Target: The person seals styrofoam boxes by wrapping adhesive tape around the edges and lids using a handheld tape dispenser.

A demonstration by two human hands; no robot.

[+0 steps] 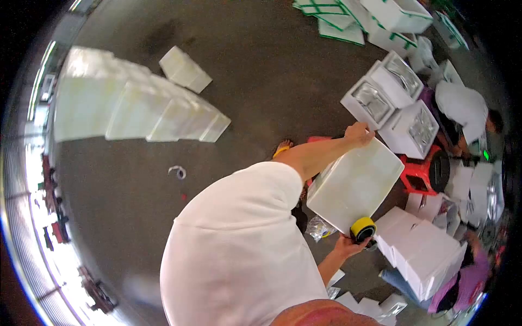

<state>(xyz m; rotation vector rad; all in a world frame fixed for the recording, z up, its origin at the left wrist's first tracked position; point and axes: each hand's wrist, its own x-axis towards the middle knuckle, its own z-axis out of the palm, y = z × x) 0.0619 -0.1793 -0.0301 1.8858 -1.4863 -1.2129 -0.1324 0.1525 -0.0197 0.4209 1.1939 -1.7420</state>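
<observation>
A long row of stacked white foam boxes (136, 103) is standing well apart from the left fingers. Three open, silver-lined white boxes (385, 89) are sitting just beyond them. The left hand (360, 135) is gripping a pale rectangular foam box (356, 185), fingers curling over its corner. At its opposite end, the right hand's (350, 246) fingers are holding a round yellow-and-black tape roll (362, 230).

Seeing stacked boxes (136, 103) on the floor at left, a smaller group (185, 69) near, a ring (177, 172) lying below. Finding a stool (423, 173) right of the held box (356, 185), open boxes (372, 103) above the stool, panels (334, 19) at top, apparently bags (451, 216) at far right.
</observation>
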